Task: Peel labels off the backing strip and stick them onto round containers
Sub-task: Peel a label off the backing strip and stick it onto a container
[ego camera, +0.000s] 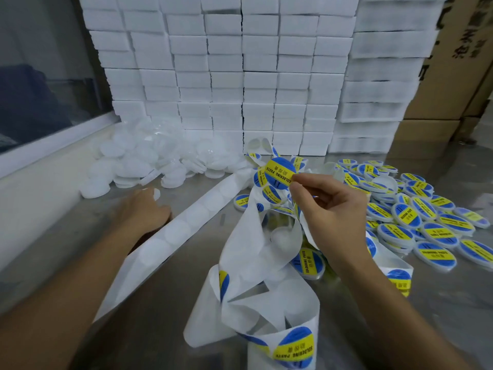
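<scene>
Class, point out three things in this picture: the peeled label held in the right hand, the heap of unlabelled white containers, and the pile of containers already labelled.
peeled label (280, 172), head view, on its yellow band.
unlabelled white containers (138, 158), head view, middle of the heap.
labelled containers (424, 222), head view, a label mid-pile.

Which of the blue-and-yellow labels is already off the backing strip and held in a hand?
The round label pinched by the right hand, raised above the tangled backing strip. The other loose labels sit on the strip or on containers.
</scene>
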A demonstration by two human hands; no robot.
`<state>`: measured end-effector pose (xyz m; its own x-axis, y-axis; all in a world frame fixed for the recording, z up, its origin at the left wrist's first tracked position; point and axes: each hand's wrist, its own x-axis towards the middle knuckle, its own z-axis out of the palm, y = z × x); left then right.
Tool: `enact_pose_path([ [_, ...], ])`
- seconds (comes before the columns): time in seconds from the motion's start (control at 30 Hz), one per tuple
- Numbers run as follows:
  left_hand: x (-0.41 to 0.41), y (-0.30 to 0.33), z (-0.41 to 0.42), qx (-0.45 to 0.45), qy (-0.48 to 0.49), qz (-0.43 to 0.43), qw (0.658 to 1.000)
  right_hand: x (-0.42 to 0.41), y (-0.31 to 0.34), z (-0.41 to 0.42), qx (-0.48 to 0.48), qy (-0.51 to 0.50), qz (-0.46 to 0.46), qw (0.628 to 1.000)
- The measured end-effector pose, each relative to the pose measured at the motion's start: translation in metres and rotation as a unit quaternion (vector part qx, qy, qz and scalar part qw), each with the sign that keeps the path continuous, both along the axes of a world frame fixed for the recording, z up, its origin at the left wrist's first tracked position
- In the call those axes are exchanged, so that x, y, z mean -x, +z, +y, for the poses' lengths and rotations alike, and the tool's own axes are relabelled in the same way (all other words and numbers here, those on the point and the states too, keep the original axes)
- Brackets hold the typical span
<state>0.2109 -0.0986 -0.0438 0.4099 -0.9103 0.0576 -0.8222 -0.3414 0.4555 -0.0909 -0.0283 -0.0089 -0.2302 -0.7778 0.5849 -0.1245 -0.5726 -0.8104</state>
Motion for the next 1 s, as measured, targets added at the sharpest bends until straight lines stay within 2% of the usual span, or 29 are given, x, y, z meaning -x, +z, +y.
enact_pose_path([
  [0.07, -0.007, -0.005, -0.004, -0.024, 0.011, -0.032, 0.999, -0.001, -0.001, 0.0, 0.015, -0.016, 0.025, 0.999],
  [0.17, -0.01, -0.003, -0.009, -0.008, 0.002, -0.045, 0.999, -0.002, -0.002, -0.001, 0.018, -0.03, 0.041, 0.999],
  [0.33, 0.002, -0.002, -0.006, 0.082, 0.029, 0.041, 0.995, -0.001, -0.002, 0.0, 0.028, -0.035, 0.042, 0.998],
  [0.5, 0.012, 0.004, -0.001, 0.107, 0.035, 0.064, 0.992, -0.001, -0.004, -0.003, 0.024, -0.026, 0.036, 0.999],
  [0.6, 0.022, 0.009, 0.004, 0.178, 0.017, 0.064, 0.982, -0.001, -0.006, -0.004, 0.027, -0.045, 0.055, 0.997],
  [0.73, 0.053, 0.015, 0.021, 0.327, -0.027, 0.038, 0.944, 0.0, -0.004, -0.003, 0.032, -0.061, 0.065, 0.995],
  [0.83, 0.081, 0.017, 0.04, 0.419, -0.119, -0.003, 0.9, -0.001, -0.004, -0.002, 0.035, -0.055, 0.065, 0.996],
  [1.0, 0.111, 0.021, 0.064, 0.504, -0.22, -0.031, 0.835, -0.002, -0.002, 0.0, 0.014, -0.031, 0.026, 0.999],
])
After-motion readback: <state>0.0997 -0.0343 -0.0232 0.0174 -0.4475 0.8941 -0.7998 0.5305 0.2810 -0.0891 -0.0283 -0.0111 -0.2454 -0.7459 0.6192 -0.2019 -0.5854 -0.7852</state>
